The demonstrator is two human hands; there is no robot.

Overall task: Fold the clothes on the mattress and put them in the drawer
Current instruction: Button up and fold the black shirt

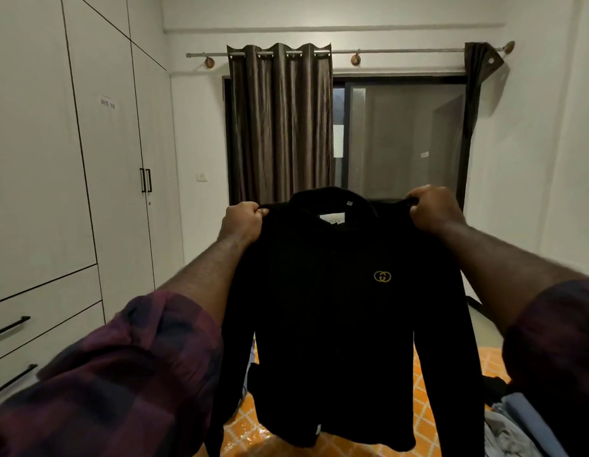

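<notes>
1. Left hand (242,222): arm stretched forward and raised; forearm bare; dark red-and-navy plaid sleeve (121,374) pushed back toward the elbow; fingers curled tight, pinching one shoulder of the black long-sleeved collared shirt (346,324).
2. Right hand (435,209): arm likewise extended, at about the same height; fingers curled over the shirt's other shoulder, gripping the cloth.
3. Shirt: hangs upright in the air between the two hands; collar uppermost; small gold ring emblem (382,276) on the chest; sleeves hang down at both sides; hem above the orange white-latticed mattress cover (428,390); contact there cannot be told.
4. Heap of pale blue and grey clothes (517,420): on the mattress, lower right.
5. White wardrobe drawers with black bar handles (46,311): lower left, closed, well apart from the shirt.
</notes>
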